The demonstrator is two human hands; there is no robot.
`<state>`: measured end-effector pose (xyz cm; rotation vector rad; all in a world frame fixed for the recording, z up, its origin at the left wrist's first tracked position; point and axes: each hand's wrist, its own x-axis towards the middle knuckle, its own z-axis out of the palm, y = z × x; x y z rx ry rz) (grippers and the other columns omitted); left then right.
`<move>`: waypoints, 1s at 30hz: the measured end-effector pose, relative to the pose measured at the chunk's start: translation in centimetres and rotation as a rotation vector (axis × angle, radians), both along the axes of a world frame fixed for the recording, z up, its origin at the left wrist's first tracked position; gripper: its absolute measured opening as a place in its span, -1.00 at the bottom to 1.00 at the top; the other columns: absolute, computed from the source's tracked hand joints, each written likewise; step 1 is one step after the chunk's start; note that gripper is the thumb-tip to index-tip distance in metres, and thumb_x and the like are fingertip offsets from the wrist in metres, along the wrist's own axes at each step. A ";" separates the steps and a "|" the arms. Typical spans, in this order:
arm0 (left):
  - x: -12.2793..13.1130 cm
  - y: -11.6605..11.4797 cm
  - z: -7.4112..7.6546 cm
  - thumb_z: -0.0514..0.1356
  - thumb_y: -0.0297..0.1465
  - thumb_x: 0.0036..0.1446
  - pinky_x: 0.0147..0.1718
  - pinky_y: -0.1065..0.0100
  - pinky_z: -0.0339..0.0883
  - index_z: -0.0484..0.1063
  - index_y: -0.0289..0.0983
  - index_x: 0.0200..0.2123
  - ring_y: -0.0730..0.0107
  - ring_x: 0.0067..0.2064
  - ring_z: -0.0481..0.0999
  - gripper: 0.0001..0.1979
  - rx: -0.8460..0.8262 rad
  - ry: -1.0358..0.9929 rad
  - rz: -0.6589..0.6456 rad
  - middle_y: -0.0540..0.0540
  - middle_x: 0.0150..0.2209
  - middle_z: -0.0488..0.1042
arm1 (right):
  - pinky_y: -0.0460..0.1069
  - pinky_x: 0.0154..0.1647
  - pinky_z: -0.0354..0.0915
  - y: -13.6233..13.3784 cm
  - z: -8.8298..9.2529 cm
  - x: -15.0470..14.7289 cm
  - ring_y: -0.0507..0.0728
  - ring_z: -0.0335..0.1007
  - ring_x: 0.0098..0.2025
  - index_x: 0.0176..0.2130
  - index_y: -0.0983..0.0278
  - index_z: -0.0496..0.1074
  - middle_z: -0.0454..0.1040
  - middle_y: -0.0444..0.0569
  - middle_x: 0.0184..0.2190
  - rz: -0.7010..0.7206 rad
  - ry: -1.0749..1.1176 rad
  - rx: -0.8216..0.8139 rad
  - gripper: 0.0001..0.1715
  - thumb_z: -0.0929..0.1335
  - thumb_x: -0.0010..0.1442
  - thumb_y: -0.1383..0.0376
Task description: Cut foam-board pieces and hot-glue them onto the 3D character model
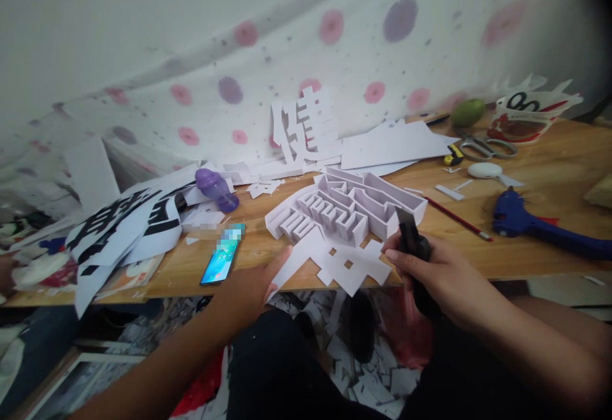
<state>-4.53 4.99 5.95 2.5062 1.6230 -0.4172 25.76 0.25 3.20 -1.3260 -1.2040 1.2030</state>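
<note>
My right hand [430, 264] is wrapped round a black utility knife [409, 232], its dark blade pointing up beside the white board letter. My left hand [270, 273] grips the left edge of a flat white cut-out sheet [351, 270], which has small square holes and overhangs the front edge of the table. Behind and touching this sheet stands a hollow white letter form [356, 213] with upright walls, lying open side up. Just left of my left hand lies a phone [223, 254] with its screen lit.
On the wooden table [471, 200], a blue glue gun [514, 216], pencil [459, 218] and scissors [485, 147] lie right. A white character [306, 127] stands behind; a purple bottle [217, 189] and printed sheets [138, 216] are left. Scraps [368, 382] cover the floor. Another person's hand [7, 273] shows far left.
</note>
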 end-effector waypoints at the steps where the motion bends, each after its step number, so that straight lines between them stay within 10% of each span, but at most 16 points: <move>1: -0.1 0.0 -0.2 -0.05 -0.34 0.20 -0.11 0.15 0.32 -0.18 -0.08 0.32 0.02 0.02 0.46 -0.37 -0.002 -0.004 0.003 -0.17 0.12 0.38 | -0.10 -0.61 0.13 0.0 -0.1 0.0 0.00 0.18 -0.61 -0.32 0.29 0.35 0.23 -0.20 -0.63 0.000 0.002 -0.001 -0.61 0.38 0.02 0.02; 18: -4.4 -5.1 -1.5 -0.05 -0.34 0.20 0.01 0.08 0.29 -0.15 -0.16 0.32 0.02 0.10 0.39 -0.38 -0.033 -0.166 0.200 -0.14 0.19 0.28 | -0.07 -0.52 0.21 1.1 -1.4 -4.8 0.02 0.28 -0.60 0.02 0.34 0.32 0.35 -0.19 -0.62 0.293 -0.080 -0.114 -0.50 0.31 0.10 0.20; 23: -4.9 -6.4 -2.3 0.05 -0.33 0.17 0.20 0.22 0.07 -0.09 -0.06 0.30 0.23 0.26 0.17 -0.36 -0.138 -0.457 0.170 0.03 0.28 0.10 | -0.08 -0.56 0.24 1.1 -2.1 -6.7 -0.05 0.27 -0.62 0.00 0.32 0.33 0.46 -0.04 -0.25 0.352 0.006 -0.086 -0.50 0.33 0.10 0.14; 30: -4.4 -8.0 -3.9 0.13 -0.42 0.06 0.17 0.18 0.12 0.07 -0.06 0.25 0.18 0.21 0.25 -0.33 -0.183 -0.618 0.202 -0.02 0.22 0.24 | -0.14 -0.63 0.15 0.8 -1.7 -8.6 -0.06 0.21 -0.65 -0.34 0.33 0.35 0.37 -0.19 -0.58 0.298 0.021 -0.139 -0.80 0.35 0.09 0.22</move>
